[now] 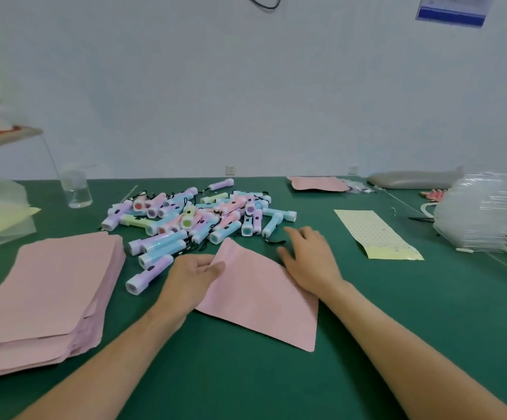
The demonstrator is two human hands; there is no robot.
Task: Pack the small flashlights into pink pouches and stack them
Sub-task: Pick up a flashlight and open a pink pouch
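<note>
**One pouch in hand, flashlights loose**

On my feed, the left hand [196, 277] pinches the left edge of a pink pouch [261, 304] between thumb and fingers. The right hand [309, 259] lies flat with its fingers spread and loose, on the pouch's right edge, gripping nothing. The pouch lies near centre on the green table [413, 344]. The flashlights [197, 213] are heaped just beyond it, and the stack of pouches [49, 295] rests at near left.
</note>
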